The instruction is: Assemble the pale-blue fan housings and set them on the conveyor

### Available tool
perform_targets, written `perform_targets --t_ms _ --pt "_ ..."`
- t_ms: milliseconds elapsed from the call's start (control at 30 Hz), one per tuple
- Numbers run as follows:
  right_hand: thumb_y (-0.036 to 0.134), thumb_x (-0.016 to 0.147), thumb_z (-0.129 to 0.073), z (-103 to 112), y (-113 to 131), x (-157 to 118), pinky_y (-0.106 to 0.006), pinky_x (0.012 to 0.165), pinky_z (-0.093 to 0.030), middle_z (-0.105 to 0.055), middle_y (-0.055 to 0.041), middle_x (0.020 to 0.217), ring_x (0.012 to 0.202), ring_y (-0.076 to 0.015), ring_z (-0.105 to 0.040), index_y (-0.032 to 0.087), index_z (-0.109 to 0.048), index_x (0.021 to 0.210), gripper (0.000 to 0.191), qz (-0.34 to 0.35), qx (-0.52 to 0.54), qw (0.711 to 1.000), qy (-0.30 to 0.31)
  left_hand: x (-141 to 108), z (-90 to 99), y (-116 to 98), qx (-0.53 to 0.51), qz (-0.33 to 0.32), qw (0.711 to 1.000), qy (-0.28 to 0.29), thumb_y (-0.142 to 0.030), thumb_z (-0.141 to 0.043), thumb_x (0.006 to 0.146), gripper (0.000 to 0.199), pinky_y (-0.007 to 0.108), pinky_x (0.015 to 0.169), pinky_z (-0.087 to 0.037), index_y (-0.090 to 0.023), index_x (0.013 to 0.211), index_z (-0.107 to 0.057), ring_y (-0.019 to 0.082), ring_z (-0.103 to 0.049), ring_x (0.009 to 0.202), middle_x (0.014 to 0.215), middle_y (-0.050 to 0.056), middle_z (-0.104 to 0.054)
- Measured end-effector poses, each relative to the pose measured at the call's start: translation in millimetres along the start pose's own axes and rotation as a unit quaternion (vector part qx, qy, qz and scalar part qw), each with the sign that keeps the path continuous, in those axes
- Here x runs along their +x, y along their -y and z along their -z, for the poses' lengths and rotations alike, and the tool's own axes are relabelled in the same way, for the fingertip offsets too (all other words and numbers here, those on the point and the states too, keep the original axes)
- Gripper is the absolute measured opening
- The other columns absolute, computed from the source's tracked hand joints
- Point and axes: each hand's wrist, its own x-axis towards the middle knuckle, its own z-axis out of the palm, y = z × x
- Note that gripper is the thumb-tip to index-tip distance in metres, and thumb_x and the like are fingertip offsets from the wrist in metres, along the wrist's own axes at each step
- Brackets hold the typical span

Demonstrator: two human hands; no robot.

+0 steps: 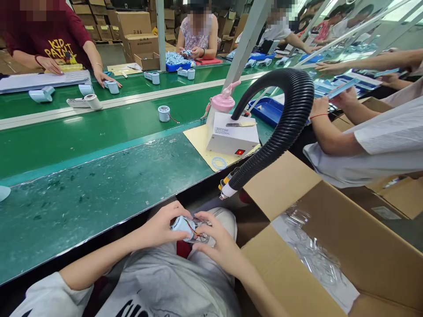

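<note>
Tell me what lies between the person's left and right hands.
In the head view, a light-blue part with thin wires and a clear piece lie between the left hand and the right hand.

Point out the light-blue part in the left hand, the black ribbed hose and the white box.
Light-blue part [180, 224]: head view, on its rounded body.
Black ribbed hose [300, 100]: head view, on its bend.
White box [228, 143]: head view, on its front face.

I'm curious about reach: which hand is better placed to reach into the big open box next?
Probably the right hand: it is nearer the box. The left hand is farther off, and both hold the part.
</note>
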Motion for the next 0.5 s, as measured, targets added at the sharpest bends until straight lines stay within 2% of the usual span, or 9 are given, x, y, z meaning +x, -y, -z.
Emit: perform_targets --t_ms 100,167,233,300,400,500 --pt "0.037 0.096 -0.062 1.8 4.1 -0.1 -0.041 0.095 -0.052 -0.064 -0.0112 0.118 0.11 -0.0281 -0.064 0.022 -0.073 0.078 0.026 -0.034 0.08 0.995 -0.054 0.9 -2.6 14.9 -0.023 -0.031 0.999 -0.013 -0.051 -0.092 0.064 0.06 0.037 0.091 -0.051 -0.026 0.117 -0.076 0.026 -0.061 0.099 0.106 0.008 -0.061" --pt "0.039 0.094 -0.061 2.1 5.1 0.1 -0.037 0.082 -0.053 -0.065 -0.0111 0.112 0.096 -0.0253 -0.065 0.02 -0.07 0.07 0.033 -0.065 0.111 0.988 -0.08 0.9 -5.0 21.8 -0.016 -0.058 0.998 0.005 -0.052 -0.092 0.063 0.061 0.042 0.1 -0.05 -0.028 0.117 -0.077 0.03 -0.06 0.11 0.116 0.01 -0.06" --pt "0.041 0.09 -0.065 2.1 4.2 0.1 -0.034 0.074 -0.052 -0.067 -0.0113 0.106 0.091 -0.0246 -0.064 0.019 -0.067 0.062 0.036 -0.096 0.149 0.979 -0.096 0.2 -6.8 24.2 -0.012 -0.067 0.997 0.037 -0.05 -0.09 0.067 0.06 0.045 0.108 -0.046 -0.028 0.121 -0.076 0.033 -0.057 0.122 0.13 0.013 -0.058" --pt "0.043 0.086 -0.07 2.5 1.9 0.0 -0.034 0.075 -0.052 -0.07 -0.0113 0.102 0.094 -0.0257 -0.065 0.019 -0.065 0.057 0.038 -0.116 0.197 0.967 -0.111 -0.7 -7.9 22.3 -0.023 -0.063 0.996 0.066 -0.046 -0.089 0.071 0.063 0.046 0.111 -0.044 -0.029 0.129 -0.072 0.035 -0.057 0.127 0.138 0.014 -0.059" --pt "0.048 0.085 -0.073 5.0 -2.1 -0.7 -0.035 0.076 -0.055 -0.073 -0.0112 0.101 0.095 -0.0257 -0.067 0.019 -0.067 0.056 0.041 -0.126 0.266 0.947 -0.13 -1.7 -8.8 15.6 -0.053 -0.059 0.993 0.084 -0.037 -0.086 0.076 0.062 0.047 0.113 -0.043 -0.028 0.135 -0.067 0.034 -0.06 0.126 0.135 0.013 -0.066" --pt "0.05 0.084 -0.077 8.4 -4.5 -3.8 -0.04 0.085 -0.059 -0.074 -0.0123 0.115 0.108 -0.03 -0.069 0.022 -0.076 0.071 0.031 -0.075 0.266 0.955 -0.111 -3.6 -11.2 10.4 -0.136 -0.005 0.989 0.063 -0.035 -0.083 0.078 0.059 0.044 0.104 -0.048 -0.025 0.133 -0.066 0.032 -0.062 0.12 0.134 0.014 -0.067"
